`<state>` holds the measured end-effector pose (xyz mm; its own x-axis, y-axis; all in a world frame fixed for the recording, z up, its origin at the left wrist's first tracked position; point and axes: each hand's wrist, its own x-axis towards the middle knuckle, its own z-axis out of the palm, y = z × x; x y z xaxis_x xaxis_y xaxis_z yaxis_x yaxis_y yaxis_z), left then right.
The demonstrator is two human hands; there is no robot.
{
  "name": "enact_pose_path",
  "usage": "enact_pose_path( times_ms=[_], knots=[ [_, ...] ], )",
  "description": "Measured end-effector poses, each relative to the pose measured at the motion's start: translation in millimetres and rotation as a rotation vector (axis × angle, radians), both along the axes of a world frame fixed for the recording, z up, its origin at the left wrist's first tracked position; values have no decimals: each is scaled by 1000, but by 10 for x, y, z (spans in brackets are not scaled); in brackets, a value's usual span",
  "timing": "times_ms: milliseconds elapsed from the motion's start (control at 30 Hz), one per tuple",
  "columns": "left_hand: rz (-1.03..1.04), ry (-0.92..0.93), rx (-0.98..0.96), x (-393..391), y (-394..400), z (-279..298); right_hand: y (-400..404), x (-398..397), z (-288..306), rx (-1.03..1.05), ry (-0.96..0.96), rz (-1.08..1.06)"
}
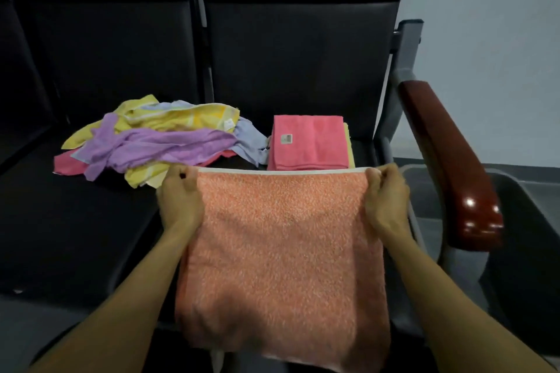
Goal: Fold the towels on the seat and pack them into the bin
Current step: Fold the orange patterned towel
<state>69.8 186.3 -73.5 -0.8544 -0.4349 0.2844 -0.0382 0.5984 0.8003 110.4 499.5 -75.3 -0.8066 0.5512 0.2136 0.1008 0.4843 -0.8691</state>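
An orange speckled towel (pixel 285 251) with a white far edge is stretched over the front of the dark seat (pixel 75 236). My left hand (pixel 180 197) pinches its far left corner and my right hand (pixel 386 197) pinches its far right corner. The towel's near end hangs over the seat's front edge. Behind it lies a folded pink towel (pixel 310 141) on top of a pale yellow one. A loose heap of yellow, purple, blue and pink towels (pixel 151 139) sits to the left. The grey bin (pixel 515 191) stands on the floor at the right, beyond the armrest.
A glossy dark red armrest (pixel 451 166) runs along the seat's right side, between the seat and the bin. Black seat backs (pixel 297 54) rise behind the towels. A pale wall is at the far right.
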Motion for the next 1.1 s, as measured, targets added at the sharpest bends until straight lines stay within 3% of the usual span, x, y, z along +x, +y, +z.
enact_pose_path(
  times_ms=[267,700,1100],
  knots=[
    [-65,-234,-16,-341,72,-98,43,-279,-65,53,-102,25],
    [-431,-360,246,-22,678,-95,-621,-186,-165,-545,-225,417],
    [-542,-382,301,137,836,-110,-784,-128,-239,-568,-312,463]
  ],
)
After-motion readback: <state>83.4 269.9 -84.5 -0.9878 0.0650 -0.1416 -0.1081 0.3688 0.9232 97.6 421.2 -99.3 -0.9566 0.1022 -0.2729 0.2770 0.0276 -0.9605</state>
